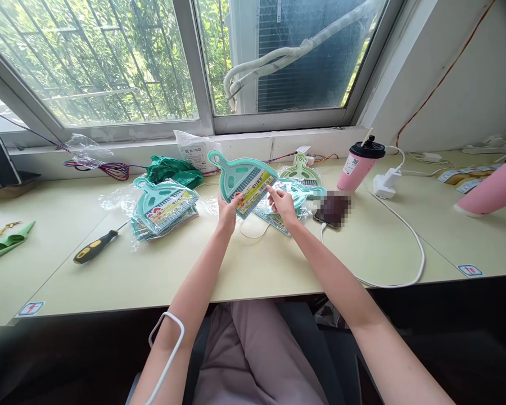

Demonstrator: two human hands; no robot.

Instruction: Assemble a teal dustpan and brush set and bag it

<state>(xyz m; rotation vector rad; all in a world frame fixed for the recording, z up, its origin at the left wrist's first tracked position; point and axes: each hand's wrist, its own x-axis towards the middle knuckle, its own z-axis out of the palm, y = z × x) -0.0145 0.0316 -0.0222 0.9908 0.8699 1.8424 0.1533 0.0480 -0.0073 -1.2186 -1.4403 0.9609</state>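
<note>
A teal dustpan-and-brush set (236,175) with a yellow label is held up over the table, tilted. My left hand (228,212) grips its lower left edge, thumb on the front. My right hand (281,203) is at its right end, fingers curled and a fingertip touching the label. Below and behind my right hand lie more teal sets (293,194) in clear wrap, beside a green set (302,171). To the left, a stack of wrapped teal sets (164,207) rests on the table.
A screwdriver (96,247) and a green pod-shaped tray (8,243) lie left. On the right are a phone (331,211), a pink cup (359,166), a white charger (387,184) with a looping cable, and another pink cup (491,188). Green plastic (175,171) sits near the window.
</note>
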